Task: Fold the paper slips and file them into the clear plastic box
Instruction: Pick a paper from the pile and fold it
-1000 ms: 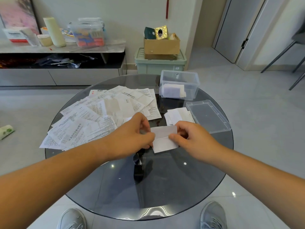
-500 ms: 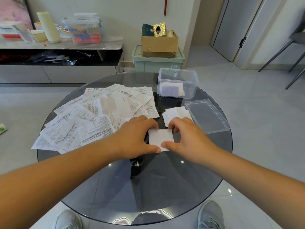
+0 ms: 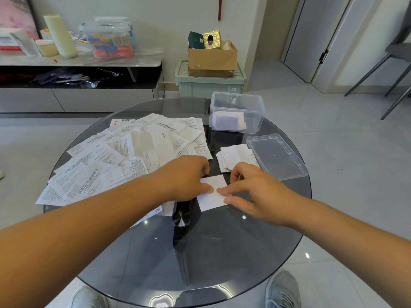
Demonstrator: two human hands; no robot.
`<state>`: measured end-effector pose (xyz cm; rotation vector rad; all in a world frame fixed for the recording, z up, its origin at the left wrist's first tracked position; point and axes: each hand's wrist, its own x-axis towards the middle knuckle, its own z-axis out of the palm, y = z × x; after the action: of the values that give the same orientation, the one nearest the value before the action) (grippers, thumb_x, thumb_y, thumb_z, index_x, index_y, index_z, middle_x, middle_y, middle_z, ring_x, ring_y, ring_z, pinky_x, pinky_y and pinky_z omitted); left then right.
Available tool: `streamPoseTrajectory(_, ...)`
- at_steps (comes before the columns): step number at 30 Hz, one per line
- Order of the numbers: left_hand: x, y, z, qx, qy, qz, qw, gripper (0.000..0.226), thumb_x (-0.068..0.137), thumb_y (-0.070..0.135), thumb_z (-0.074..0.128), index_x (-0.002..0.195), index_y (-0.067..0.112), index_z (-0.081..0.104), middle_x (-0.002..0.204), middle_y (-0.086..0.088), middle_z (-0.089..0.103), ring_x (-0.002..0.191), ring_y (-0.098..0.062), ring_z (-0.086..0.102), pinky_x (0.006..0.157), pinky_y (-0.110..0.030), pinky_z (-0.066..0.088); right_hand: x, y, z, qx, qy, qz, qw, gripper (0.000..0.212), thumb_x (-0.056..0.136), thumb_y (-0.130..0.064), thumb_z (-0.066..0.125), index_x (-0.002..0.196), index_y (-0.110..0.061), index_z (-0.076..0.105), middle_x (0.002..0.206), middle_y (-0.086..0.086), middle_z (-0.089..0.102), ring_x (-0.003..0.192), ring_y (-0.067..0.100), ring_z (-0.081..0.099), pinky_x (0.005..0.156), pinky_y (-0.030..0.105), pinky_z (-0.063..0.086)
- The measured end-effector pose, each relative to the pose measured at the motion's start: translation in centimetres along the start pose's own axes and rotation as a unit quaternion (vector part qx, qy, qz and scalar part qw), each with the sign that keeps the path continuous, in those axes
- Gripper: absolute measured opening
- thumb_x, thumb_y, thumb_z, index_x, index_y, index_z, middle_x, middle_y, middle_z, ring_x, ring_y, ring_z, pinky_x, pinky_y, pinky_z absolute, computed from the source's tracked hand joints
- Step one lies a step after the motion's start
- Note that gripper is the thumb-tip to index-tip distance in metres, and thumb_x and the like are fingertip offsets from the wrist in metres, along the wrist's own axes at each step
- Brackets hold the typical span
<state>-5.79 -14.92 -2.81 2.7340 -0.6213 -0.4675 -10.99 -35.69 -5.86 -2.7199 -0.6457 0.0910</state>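
Note:
A white folded paper slip (image 3: 212, 193) lies flat on the round glass table (image 3: 222, 252), in front of me at the middle. My left hand (image 3: 189, 176) holds its left side: the thumb lies on the paper and the curled fingertips sit on its upper left corner. My right hand (image 3: 251, 192) presses it from the right, forefinger stretched across the slip, thumb at its lower right edge. The clear plastic box (image 3: 238, 112) stands open at the far right with folded slips inside. A small stack of folded slips (image 3: 233, 156) lies just beyond my right hand.
A wide heap of unfolded printed slips (image 3: 124, 156) covers the table's left half. The box's clear lid (image 3: 275, 155) lies at the right edge. Beyond the table stand a green crate (image 3: 209, 84) with a cardboard box and a low cabinet (image 3: 77, 63). My shoes show below.
The slip was lifted and half folded a second ago; now it lies flat, doubled over, and both hands have come down on it, the right forefinger stretched out over the paper.

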Motion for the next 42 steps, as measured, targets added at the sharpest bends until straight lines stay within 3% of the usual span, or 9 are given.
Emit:
streamPoseTrajectory(4,0.3,1.0,-0.7,0.01,-0.039,-0.032,0.999,0.032,0.088,0.043,0.072,0.107,0.02,0.061,0.102,0.003,0.063,0.091,-0.015,0.058,0.076,-0.026,0.049,-0.5,0.3,-0.1,-0.021,0.008,-0.047,0.999,0.026,0.097,-0.04,0.059,0.121,-0.042,0.07,0.109,-0.006,0.049,0.1,0.013,0.046,0.078,0.032,0.047)
streamPoseTrajectory(10,0.0,0.9,-0.6,-0.087,-0.055,-0.02,0.994,0.025,0.088,0.033,0.075,0.077,0.019,0.057,0.073,0.004,0.055,0.068,-0.013,0.048,0.061,-0.024,0.036,-0.8,-0.3,-0.4,0.089,0.013,0.046,0.995,0.049,0.093,-0.04,0.067,0.139,-0.04,0.048,0.117,-0.016,0.051,0.103,0.002,0.049,0.086,0.019,0.042)
streamPoseTrajectory(16,0.3,1.0,-2.3,-0.426,0.01,-0.076,0.902,0.015,0.09,0.028,0.074,0.09,0.017,0.064,0.076,0.0,0.073,0.057,-0.008,0.056,0.049,-0.019,0.041,1.0,-0.1,-2.7,0.383,0.144,0.207,0.889,0.046,0.085,-0.019,0.078,0.125,-0.022,0.054,0.083,0.001,0.075,0.074,0.014,0.069,0.064,0.024,0.049)
streamPoseTrajectory(18,1.1,1.6,-2.0,-0.474,0.044,-0.089,0.875,0.016,0.091,0.027,0.073,0.094,0.014,0.066,0.088,-0.005,0.076,0.062,-0.01,0.057,0.047,-0.018,0.042,1.9,0.2,-3.8,0.433,0.17,0.226,0.856,0.039,0.086,-0.015,0.076,0.121,-0.019,0.057,0.082,0.002,0.076,0.073,0.013,0.072,0.061,0.025,0.049)
streamPoseTrajectory(20,2.1,2.2,-1.5,-0.453,0.068,-0.101,0.883,0.026,0.092,0.03,0.073,0.103,0.007,0.067,0.093,-0.005,0.075,0.066,-0.011,0.06,0.048,-0.018,0.045,2.9,0.6,-4.8,0.433,0.2,0.244,0.844,0.032,0.086,-0.014,0.076,0.114,-0.019,0.059,0.082,0.002,0.076,0.072,0.01,0.071,0.061,0.025,0.049)
streamPoseTrajectory(23,3.7,2.9,-1.2,-0.405,0.08,-0.107,0.905,0.026,0.093,0.03,0.07,0.106,0.008,0.068,0.089,0.0,0.072,0.062,-0.009,0.063,0.052,-0.02,0.049,4.4,1.5,-5.2,0.378,0.221,0.272,0.857,0.025,0.086,-0.013,0.073,0.103,-0.023,0.057,0.085,0.003,0.073,0.076,0.015,0.069,0.061,0.026,0.048)
streamPoseTrajectory(27,5.1,3.0,-0.6,-0.421,0.085,-0.114,0.896,0.035,0.091,0.023,0.074,0.108,-0.007,0.066,0.075,-0.009,0.069,0.041,-0.004,0.055,0.045,-0.021,0.045,5.7,2.1,-5.0,0.311,0.224,0.283,0.879,0.014,0.087,-0.017,0.068,0.094,-0.024,0.059,0.083,-0.001,0.067,0.077,0.016,0.062,0.059,0.025,0.04)
streamPoseTrajectory(33,6.4,2.6,-0.2,-0.428,0.088,-0.122,0.891,0.028,0.085,0.032,0.079,0.088,0.006,0.068,0.065,-0.008,0.064,0.049,-0.012,0.052,0.044,-0.021,0.043,5.8,2.4,-4.5,0.248,0.203,0.273,0.907,0.024,0.087,-0.022,0.072,0.103,-0.024,0.054,0.087,-0.001,0.067,0.07,0.011,0.057,0.053,0.024,0.035)
streamPoseTrajectory(42,6.3,2.5,0.1,-0.299,0.069,-0.113,0.945,0.022,0.092,0.03,0.07,0.084,0.01,0.073,0.082,-0.013,0.073,0.063,-0.02,0.059,0.058,-0.027,0.052,5.4,3.8,-3.0,0.119,0.194,0.235,0.945,0.03,0.087,-0.029,0.075,0.111,-0.026,0.058,0.091,-0.008,0.062,0.079,0.01,0.056,0.062,0.024,0.042)
